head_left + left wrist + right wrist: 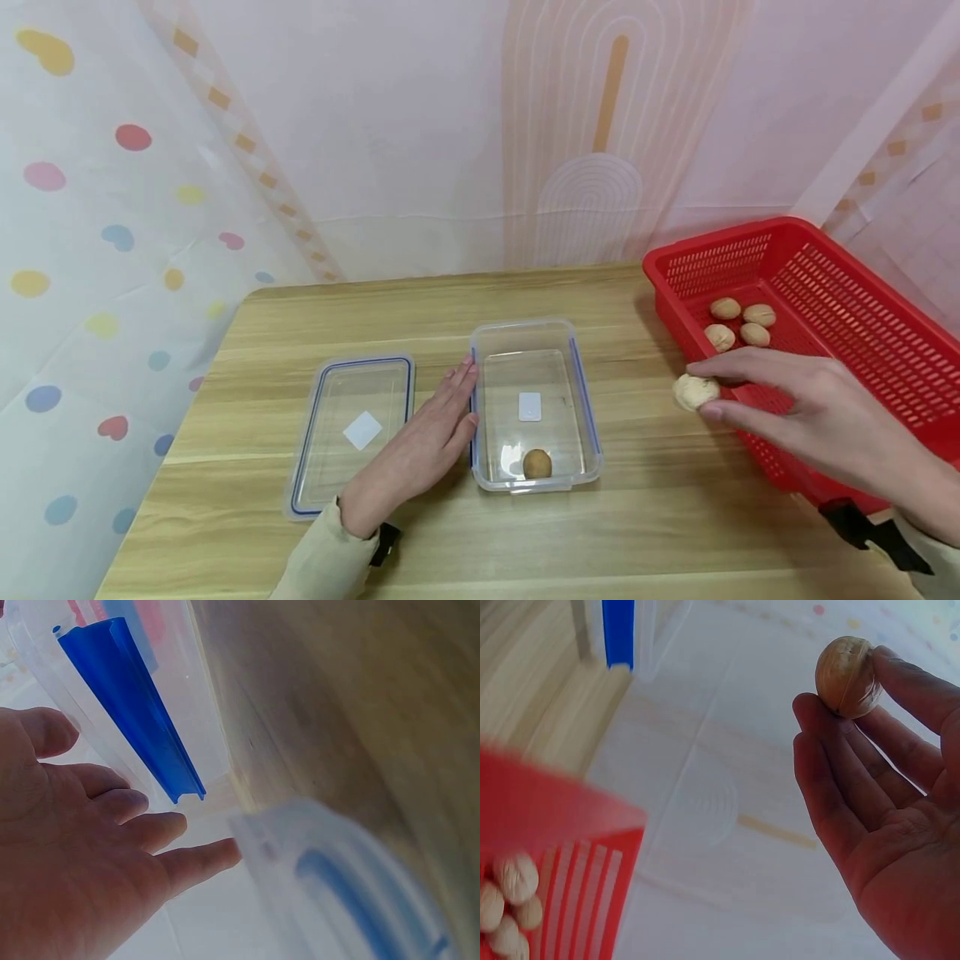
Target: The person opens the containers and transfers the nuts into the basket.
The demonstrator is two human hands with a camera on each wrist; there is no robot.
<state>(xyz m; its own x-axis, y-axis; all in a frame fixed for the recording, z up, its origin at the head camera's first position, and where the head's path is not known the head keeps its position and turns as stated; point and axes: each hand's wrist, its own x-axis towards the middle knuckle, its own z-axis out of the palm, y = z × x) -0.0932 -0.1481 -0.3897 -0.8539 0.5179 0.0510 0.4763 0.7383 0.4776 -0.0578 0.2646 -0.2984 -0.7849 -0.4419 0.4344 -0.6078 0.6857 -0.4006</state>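
Observation:
Between thumb and fingers my right hand (817, 408) pinches a walnut (694, 392), held just left of the red basket. The right wrist view shows the same walnut (847, 677) at the fingertips. My left hand (420, 442) rests against the left side of a clear plastic container (588, 417) with blue-edged sides, its fingers fairly straight. Inside the container, near its front wall, lies one walnut (537, 463). In the left wrist view, the left hand (97, 832) is beside the blue clip (135, 705) of the container.
A red slotted basket (847, 250) stands at the right, with several walnuts (756, 335) in its left part. The clear lid (337, 392) with a blue seal lies flat left of the container. A patterned cloth (420, 125) hangs behind the wooden table (247, 367).

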